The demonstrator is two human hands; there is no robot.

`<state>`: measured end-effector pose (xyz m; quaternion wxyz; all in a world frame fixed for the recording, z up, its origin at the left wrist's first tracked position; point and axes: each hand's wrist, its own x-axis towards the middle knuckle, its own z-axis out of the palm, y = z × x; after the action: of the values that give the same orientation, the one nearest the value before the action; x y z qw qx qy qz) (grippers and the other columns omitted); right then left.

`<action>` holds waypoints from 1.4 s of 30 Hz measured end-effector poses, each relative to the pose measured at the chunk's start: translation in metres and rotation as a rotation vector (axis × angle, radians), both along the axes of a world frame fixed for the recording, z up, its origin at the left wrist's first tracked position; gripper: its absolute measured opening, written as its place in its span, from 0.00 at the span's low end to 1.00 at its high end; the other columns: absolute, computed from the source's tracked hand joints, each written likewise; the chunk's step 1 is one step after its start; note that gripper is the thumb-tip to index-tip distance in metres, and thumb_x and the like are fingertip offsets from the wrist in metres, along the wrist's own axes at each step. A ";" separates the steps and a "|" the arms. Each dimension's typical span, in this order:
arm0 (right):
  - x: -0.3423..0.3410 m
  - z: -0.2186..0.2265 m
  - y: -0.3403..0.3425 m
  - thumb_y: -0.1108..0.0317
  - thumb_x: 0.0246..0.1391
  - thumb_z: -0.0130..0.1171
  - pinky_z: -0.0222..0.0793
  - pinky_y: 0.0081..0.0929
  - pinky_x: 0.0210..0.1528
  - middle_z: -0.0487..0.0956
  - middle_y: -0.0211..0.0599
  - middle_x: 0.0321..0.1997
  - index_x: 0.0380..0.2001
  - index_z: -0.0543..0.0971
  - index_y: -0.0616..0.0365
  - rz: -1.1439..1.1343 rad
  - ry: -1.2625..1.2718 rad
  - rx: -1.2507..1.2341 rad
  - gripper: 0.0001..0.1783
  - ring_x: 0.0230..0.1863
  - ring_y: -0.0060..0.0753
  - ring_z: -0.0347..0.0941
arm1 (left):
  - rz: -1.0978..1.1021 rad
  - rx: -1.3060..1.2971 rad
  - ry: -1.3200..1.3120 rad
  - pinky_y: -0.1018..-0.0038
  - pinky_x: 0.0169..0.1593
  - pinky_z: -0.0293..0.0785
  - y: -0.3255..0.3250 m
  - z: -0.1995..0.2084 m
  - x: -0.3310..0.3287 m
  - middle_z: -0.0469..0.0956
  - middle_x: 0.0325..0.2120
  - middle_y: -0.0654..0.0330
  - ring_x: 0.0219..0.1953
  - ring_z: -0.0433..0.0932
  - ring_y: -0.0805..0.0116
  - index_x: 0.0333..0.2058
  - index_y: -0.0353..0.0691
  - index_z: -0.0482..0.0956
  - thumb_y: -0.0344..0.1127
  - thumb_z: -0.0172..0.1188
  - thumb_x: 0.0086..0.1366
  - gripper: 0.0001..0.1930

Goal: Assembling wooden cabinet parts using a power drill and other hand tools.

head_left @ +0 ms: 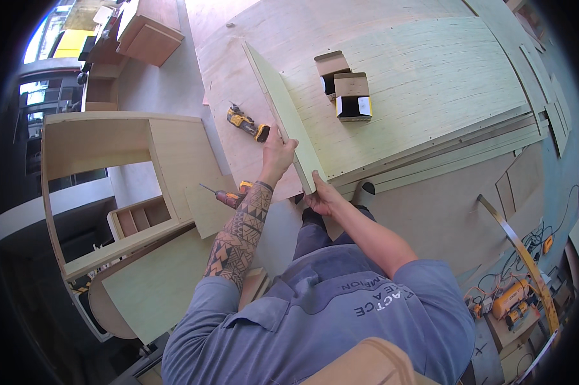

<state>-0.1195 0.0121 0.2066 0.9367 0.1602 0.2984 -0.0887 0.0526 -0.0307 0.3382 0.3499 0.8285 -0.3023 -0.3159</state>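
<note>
1. Two hands steady one narrow plywood panel, stood on its long edge on the large plywood sheet that covers the bench. The left hand is closed around the panel's near left face; the right hand cups the near bottom corner, fingers wrapped round the end.

2. Tipping risk: the panel stands on a thin edge and leans slightly. Both grips sit at the near end, so the far end is unsupported and could swing or fall flat if either hand loosens.

3. Pinch risk: the right hand's fingers lie at the corner where panel meets sheet. In my judgement a downward slip would trap them.

4. Obstruction: a yellow cordless driver lies just beside the panel on its left; a panel falling that way would strike it. Two small cardboard boxes stand near on the right.

5. A second drill, bit fitted, rests by the left forearm, near the open cabinet carcass. An elbow movement could knock it off.

6. Cables and an orange tool clutter the floor at right: a trip hazard.
</note>
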 end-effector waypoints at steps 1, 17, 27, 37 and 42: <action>-0.003 0.003 -0.004 0.35 0.71 0.47 0.83 0.33 0.35 0.82 0.34 0.35 0.49 0.76 0.54 0.234 0.068 -0.089 0.30 0.33 0.31 0.82 | 0.007 -0.027 0.028 0.70 0.43 0.82 0.003 -0.003 0.001 0.83 0.43 0.51 0.41 0.84 0.67 0.55 0.33 0.68 0.22 0.62 0.63 0.22; 0.010 -0.077 -0.293 0.72 0.58 0.60 0.81 0.46 0.51 0.82 0.48 0.52 0.44 0.85 0.59 1.275 1.116 -2.447 0.11 0.57 0.50 0.78 | 0.110 0.110 0.077 0.66 0.66 0.70 0.059 0.007 -0.058 0.72 0.64 0.37 0.67 0.72 0.53 0.74 0.27 0.50 0.47 0.61 0.75 0.42; 0.027 -0.091 -0.283 0.68 0.64 0.55 0.80 0.42 0.51 0.89 0.40 0.43 0.38 0.89 0.51 1.195 1.185 -2.483 0.12 0.46 0.43 0.86 | 0.187 0.280 0.159 0.71 0.49 0.77 0.223 -0.047 -0.094 0.82 0.48 0.49 0.48 0.82 0.66 0.73 0.30 0.53 0.50 0.56 0.78 0.38; 0.028 -0.103 -0.282 0.71 0.60 0.57 0.81 0.49 0.46 0.87 0.45 0.37 0.34 0.80 0.57 0.923 1.250 -2.449 0.04 0.44 0.50 0.85 | 0.208 0.604 0.312 0.66 0.52 0.78 0.355 -0.127 -0.108 0.86 0.43 0.47 0.44 0.85 0.60 0.71 0.30 0.58 0.53 0.58 0.74 0.39; 0.010 -0.073 -0.274 0.69 0.58 0.60 0.81 0.42 0.41 0.86 0.51 0.33 0.35 0.81 0.60 0.553 1.270 -2.316 0.06 0.38 0.49 0.86 | 0.393 0.420 0.236 0.67 0.45 0.79 0.369 -0.181 -0.027 0.85 0.36 0.53 0.38 0.84 0.66 0.69 0.30 0.62 0.46 0.63 0.72 0.36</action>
<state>-0.1098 -0.2624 0.1335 0.2209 -0.8494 0.4534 -0.1556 0.0252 0.3384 0.1574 0.2581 0.8829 -0.0218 -0.3917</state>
